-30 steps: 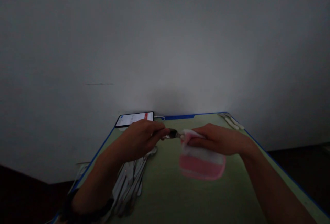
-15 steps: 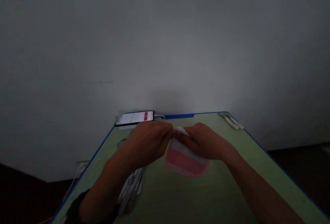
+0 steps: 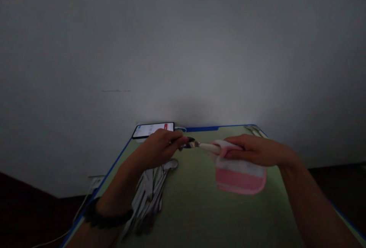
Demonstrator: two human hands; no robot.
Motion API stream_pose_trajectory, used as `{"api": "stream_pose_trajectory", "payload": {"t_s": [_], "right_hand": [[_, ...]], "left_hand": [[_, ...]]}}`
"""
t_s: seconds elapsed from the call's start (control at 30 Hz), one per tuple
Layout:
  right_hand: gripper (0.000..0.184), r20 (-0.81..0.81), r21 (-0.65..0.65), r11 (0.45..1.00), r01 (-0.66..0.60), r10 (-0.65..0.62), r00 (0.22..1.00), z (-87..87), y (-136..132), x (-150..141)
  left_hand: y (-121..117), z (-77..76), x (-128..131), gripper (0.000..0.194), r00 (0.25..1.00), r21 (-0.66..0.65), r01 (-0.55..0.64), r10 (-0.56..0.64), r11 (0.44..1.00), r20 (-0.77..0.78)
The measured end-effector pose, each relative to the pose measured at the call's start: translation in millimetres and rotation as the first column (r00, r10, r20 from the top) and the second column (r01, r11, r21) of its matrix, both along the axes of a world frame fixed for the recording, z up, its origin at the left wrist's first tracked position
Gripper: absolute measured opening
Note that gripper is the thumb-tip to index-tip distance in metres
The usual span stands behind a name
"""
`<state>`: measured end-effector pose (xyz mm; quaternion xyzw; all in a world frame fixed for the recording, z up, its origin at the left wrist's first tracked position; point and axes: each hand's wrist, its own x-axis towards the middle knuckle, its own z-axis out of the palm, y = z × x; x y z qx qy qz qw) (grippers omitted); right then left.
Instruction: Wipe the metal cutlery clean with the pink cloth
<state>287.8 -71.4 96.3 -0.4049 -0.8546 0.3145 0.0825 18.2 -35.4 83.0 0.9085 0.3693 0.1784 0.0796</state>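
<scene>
My left hand (image 3: pixel 160 149) is closed on the metal bowl end of a spoon (image 3: pixel 197 145) with a white handle, held level above the green table (image 3: pixel 194 210). My right hand (image 3: pixel 256 149) pinches a pink and white cloth (image 3: pixel 238 175) around the far end of the spoon's handle, and most of the cloth hangs below the fingers. A stretch of white handle shows between the two hands.
A heap of several spoons (image 3: pixel 151 192) lies on the table under my left forearm. A lit phone (image 3: pixel 153 129) with a cable sits at the far left corner. More cutlery (image 3: pixel 254 130) lies at the far right corner. The table has a blue edge, with a wall behind.
The hands were together with the cloth bunched at the spoon; now my right hand has drawn the cloth to the right along the handle, baring the spoon.
</scene>
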Motion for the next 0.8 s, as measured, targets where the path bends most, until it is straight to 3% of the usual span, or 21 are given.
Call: {"api": "stream_pose_trajectory", "payload": {"t_s": [0.2,0.33,0.47,0.57,0.7,0.8], "right_hand": [[0.036,0.077,0.163,0.986,-0.026,0.014,0.997,5.0,-8.5,-21.5],[0.042,0.174,0.293,0.954,0.066,-0.121,0.977,-15.7,0.7,-37.0],[0.042,0.177,0.353,0.927,0.130,-0.203,0.963,-33.7,12.4,-34.8],[0.043,0.110,0.306,0.945,0.113,-0.153,0.982,-29.5,13.9,-27.6],[0.039,0.027,0.099,0.994,0.046,-0.049,0.998,-12.1,8.9,-17.0],[0.036,-0.005,0.077,0.996,0.054,-0.053,0.999,-5.5,6.5,-12.0]], "left_hand": [[-15.6,8.2,16.2,0.040,0.998,0.027,-0.034,0.035,0.999,-0.043],[-21.4,-11.3,44.1,0.037,0.986,0.160,-0.046,0.071,0.986,-0.150],[-17.5,-25.7,56.3,0.036,0.983,0.145,-0.073,0.096,0.987,-0.158],[-13.4,-21.2,49.7,0.038,0.992,0.117,-0.046,0.059,0.992,-0.112],[-10.5,-6.3,34.6,0.040,0.999,0.029,-0.051,0.051,0.998,-0.009],[-11.6,2.0,28.4,0.041,0.997,-0.078,-0.061,0.064,0.995,0.038]]}}
